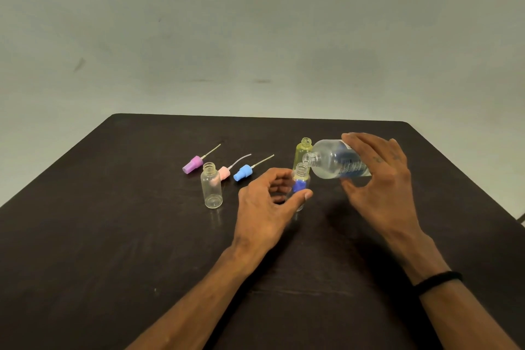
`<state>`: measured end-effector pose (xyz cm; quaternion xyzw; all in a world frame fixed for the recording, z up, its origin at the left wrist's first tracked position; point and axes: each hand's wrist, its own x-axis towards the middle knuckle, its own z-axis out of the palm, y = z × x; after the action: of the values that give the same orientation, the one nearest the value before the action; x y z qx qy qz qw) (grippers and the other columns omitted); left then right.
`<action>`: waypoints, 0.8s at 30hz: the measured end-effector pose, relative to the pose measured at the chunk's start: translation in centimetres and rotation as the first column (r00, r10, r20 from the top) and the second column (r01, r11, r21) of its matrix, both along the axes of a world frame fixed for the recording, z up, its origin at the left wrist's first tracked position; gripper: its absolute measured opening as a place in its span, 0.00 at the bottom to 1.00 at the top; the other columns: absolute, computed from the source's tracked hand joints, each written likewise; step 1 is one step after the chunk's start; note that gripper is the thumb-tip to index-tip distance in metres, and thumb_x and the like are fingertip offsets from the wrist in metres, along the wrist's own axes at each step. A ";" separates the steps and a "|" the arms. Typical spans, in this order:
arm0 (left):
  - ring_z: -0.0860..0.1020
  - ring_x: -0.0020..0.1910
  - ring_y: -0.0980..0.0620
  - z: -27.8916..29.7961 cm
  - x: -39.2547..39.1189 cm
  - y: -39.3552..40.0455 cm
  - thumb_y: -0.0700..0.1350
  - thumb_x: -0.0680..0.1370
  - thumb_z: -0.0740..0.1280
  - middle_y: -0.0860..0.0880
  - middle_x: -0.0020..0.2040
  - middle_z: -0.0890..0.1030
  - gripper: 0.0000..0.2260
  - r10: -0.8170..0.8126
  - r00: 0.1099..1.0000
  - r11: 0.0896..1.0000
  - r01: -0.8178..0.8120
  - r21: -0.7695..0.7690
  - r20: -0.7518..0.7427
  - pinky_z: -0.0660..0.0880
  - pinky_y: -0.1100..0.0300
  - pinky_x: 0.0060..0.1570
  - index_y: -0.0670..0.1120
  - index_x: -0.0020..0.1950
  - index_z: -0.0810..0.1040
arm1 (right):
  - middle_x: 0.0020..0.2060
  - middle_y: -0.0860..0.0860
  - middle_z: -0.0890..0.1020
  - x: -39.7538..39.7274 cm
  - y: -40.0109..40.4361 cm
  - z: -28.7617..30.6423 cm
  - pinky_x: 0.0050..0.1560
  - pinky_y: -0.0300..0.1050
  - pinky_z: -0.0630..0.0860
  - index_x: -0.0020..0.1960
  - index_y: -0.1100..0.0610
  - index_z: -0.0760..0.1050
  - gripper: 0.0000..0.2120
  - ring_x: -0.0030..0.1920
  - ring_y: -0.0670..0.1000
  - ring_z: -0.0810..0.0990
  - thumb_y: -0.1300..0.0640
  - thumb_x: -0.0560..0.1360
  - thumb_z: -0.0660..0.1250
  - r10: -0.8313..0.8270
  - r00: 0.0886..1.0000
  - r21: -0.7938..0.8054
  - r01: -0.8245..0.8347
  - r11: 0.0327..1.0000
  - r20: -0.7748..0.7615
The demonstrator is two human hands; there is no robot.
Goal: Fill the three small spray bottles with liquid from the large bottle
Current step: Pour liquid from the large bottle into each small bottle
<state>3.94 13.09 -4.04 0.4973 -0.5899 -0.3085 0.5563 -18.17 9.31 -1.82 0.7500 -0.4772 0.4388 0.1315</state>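
My right hand (380, 176) grips the large clear bottle (335, 160), tilted nearly flat with its open mouth just above a small clear spray bottle (301, 176). My left hand (270, 202) holds that small bottle upright between thumb and fingers; something blue shows through its glass. Right behind it stands a yellow-tinted small bottle (303, 150), uncapped. A third small clear bottle (211, 186) stands alone to the left, open.
Three spray tops with dip tubes lie on the dark table (113, 236): purple (193, 164), pink (225, 172) and blue (243, 173). A black band (437, 281) circles my right wrist. The table's far edge meets a grey wall.
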 end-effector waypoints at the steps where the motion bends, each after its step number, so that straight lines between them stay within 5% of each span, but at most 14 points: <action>1: 0.85 0.50 0.56 -0.1 0.0 0.0 0.51 0.72 0.82 0.54 0.50 0.87 0.20 0.001 1.000 1.000 -0.001 -0.002 -0.001 0.85 0.57 0.52 0.50 0.61 0.84 | 0.69 0.57 0.80 0.0 0.0 0.0 0.78 0.72 0.64 0.75 0.58 0.76 0.41 0.71 0.60 0.78 0.67 0.64 0.84 0.000 1.000 -0.003 0.000 1.000 0.003; 24: 0.85 0.50 0.55 0.1 -0.1 0.1 0.51 0.72 0.82 0.53 0.51 0.87 0.21 0.004 1.000 1.000 -0.004 -0.009 0.015 0.85 0.57 0.52 0.48 0.62 0.84 | 0.70 0.58 0.79 -0.1 -0.1 0.0 0.78 0.74 0.62 0.76 0.57 0.74 0.43 0.72 0.60 0.76 0.68 0.64 0.84 0.000 1.000 -0.014 0.000 1.000 -0.005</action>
<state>3.85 13.18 -3.99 0.4983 -0.5945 -0.3008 0.5547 -18.28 9.24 -1.85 0.7500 -0.4739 0.4403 0.1378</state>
